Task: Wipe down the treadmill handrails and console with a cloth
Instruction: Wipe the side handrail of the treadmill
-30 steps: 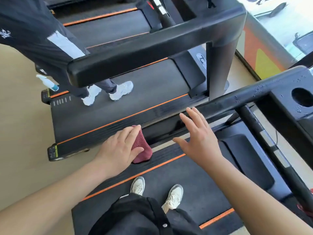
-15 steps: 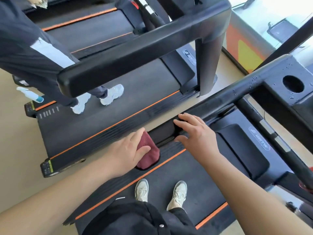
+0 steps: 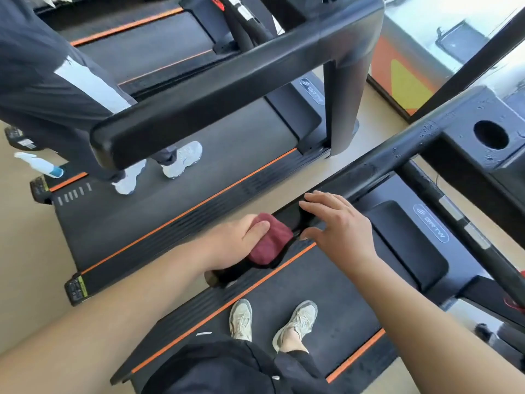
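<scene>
I stand on a black treadmill whose left handrail [image 3: 377, 163] runs from the wet console [image 3: 468, 129] down to its near end. My left hand [image 3: 235, 243] grips a dark red cloth [image 3: 270, 243] wrapped over the rail's near end. Just past the cloth, my right hand [image 3: 338, 226] rests on the same rail with its fingers spread over the top and the thumb underneath. Water droplets dot the rail and the console around its round cup hole [image 3: 491, 135].
Another person [image 3: 45, 81] in dark trousers and white shoes stands on the neighbouring treadmill [image 3: 199, 177] to the left, whose thick handrail [image 3: 227, 81] crosses above. A spray bottle [image 3: 39, 164] hangs near that person. My treadmill's right rail [image 3: 466, 223] slants at the right. Beige floor lies at the left.
My right hand came down from hovering onto the rail. The left hand with the cloth slid a little up the rail toward it. The camera tilted slightly.
</scene>
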### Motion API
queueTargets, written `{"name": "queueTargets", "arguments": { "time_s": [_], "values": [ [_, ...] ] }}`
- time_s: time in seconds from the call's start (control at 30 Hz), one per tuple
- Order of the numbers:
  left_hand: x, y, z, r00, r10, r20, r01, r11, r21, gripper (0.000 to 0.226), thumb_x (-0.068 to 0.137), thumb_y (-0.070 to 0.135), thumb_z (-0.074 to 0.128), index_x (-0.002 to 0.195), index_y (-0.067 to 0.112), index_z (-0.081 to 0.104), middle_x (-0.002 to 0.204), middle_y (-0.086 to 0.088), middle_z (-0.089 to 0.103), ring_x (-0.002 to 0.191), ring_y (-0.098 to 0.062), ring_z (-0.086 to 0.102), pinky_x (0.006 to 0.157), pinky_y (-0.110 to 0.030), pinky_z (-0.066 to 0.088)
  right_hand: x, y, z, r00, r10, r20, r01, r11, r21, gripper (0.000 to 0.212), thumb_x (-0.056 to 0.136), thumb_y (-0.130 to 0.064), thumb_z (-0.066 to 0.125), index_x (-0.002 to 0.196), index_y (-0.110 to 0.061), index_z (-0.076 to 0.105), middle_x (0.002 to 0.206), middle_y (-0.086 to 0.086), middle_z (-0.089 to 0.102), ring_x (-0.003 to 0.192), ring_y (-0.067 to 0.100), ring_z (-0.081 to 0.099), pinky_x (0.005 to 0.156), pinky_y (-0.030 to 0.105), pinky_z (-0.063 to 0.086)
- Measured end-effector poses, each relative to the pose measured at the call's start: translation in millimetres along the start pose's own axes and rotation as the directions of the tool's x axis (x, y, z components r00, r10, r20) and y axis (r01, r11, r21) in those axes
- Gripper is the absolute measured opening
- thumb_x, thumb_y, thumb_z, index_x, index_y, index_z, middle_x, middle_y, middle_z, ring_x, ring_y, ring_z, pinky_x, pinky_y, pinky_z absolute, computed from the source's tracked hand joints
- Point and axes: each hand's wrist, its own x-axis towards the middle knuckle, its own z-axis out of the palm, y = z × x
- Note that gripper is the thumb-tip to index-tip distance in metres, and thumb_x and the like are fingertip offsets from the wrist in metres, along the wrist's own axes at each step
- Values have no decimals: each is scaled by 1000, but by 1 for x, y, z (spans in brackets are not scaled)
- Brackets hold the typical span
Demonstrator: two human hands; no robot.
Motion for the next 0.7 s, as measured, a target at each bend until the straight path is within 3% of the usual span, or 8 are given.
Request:
{"name": "queueTargets", "arguments": {
  "time_s": [0.13, 0.27, 0.33, 0.43, 0.5, 0.6, 0.7],
  "values": [
    [-13, -18, -8, 998, -63, 29, 64, 998, -30, 52, 106, 61, 23, 131, 31, 57, 133, 1, 64, 125, -22, 56, 100, -33, 38, 3, -2, -3, 1000, -13, 13, 13, 1000, -19, 61, 53, -31, 98, 110, -31, 78, 121, -17, 70, 116, 8, 59, 68, 32, 59],
    [31, 28, -13, 995, -44, 85, 39, 997, 60, 72, 105, 62, 6, 153, 27, 46, 158, -5, 46, 147, -23, 39, 118, -35, 25, 2, 1, -3, 999, -48, -7, 48, 998, -36, 59, 53, -34, 98, 109, -30, 79, 119, -14, 71, 113, 12, 65, 69, 31, 60],
    [43, 45, -11, 998, -8, 68, 0, 992, 123, 68, 107, 57, 8, 155, 23, 42, 159, -9, 45, 146, -26, 40, 116, -36, 27, 1, 0, -3, 998, -64, -5, 64, 997, -34, 58, 56, -33, 97, 111, -30, 78, 120, -14, 71, 114, 14, 65, 71, 32, 60],
    [28, 31, 1, 1000, -4, -30, 10, 980, 200, 69, 102, 68, 20, 142, 19, 47, 142, -14, 58, 128, -34, 55, 102, -42, 42, 0, -2, -3, 999, -54, -2, 54, 998, -41, 57, 62, -27, 94, 116, -29, 75, 125, -13, 68, 118, 14, 63, 72, 36, 61],
    [6, 13, 10, 995, 39, -93, -12, 963, 268, 68, 98, 72, 31, 144, 22, 37, 142, -9, 57, 122, -35, 57, 97, -44, 45, -7, -3, -2, 998, -61, -19, 60, 997, -43, 63, 63, -21, 94, 122, -23, 72, 132, -9, 66, 124, 14, 59, 80, 36, 61],
    [-22, 3, 20, 992, 75, -104, -16, 878, 479, 87, 98, 68, 38, 161, 19, 4, 158, -6, 34, 135, -30, 47, 103, -42, 41, -28, -7, 2, 996, -62, -70, 62, 998, -10, 64, 75, 1, 81, 135, -14, 63, 141, 1, 59, 135, 21, 53, 96, 30, 51],
    [-17, 26, 30, 983, 96, -159, 25, 780, 626, 96, 100, 65, 40, 161, 9, -8, 160, -10, 25, 137, -27, 43, 103, -38, 42, -47, -2, -1, 973, 176, -149, -153, 976, 154, 53, 88, 4, 64, 137, -16, 61, 139, -2, 57, 128, 21, 56, 91, 33, 55]
  ]
}}
